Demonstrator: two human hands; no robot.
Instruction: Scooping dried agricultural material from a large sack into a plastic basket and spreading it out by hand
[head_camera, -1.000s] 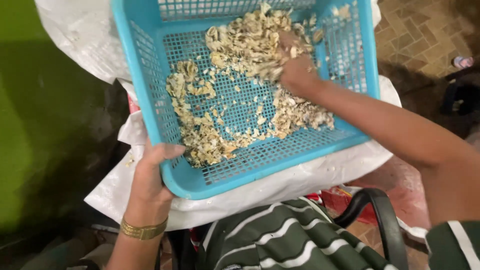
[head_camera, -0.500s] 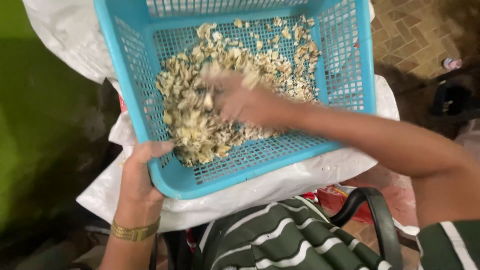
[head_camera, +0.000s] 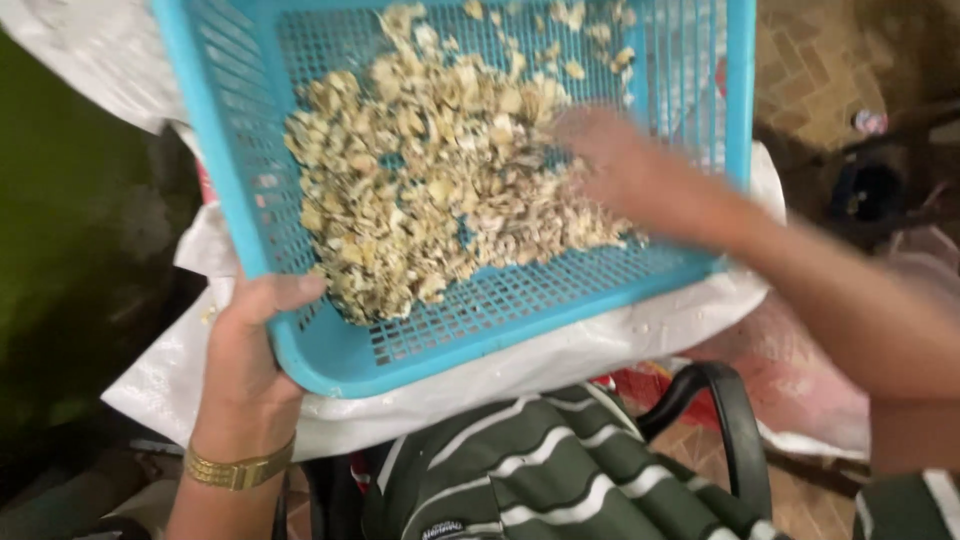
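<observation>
- A blue plastic mesh basket (head_camera: 640, 290) is tilted over a white woven sack (head_camera: 520, 370).
- The left hand (head_camera: 245, 365) has its grip clamped on the basket's near-left corner, thumb over the rim.
- Pale, dry flaky pieces (head_camera: 430, 180) lie heaped inside the basket, mostly left of centre.
- The right hand (head_camera: 610, 160) rests among the pieces at the heap's right edge; it is blurred, so its grip cannot be told, perhaps loosely spread.
- A gold wristband (head_camera: 235, 468) sits on the left wrist, below the basket.

White sack (head_camera: 620, 350), striped shirt (head_camera: 540, 480)
</observation>
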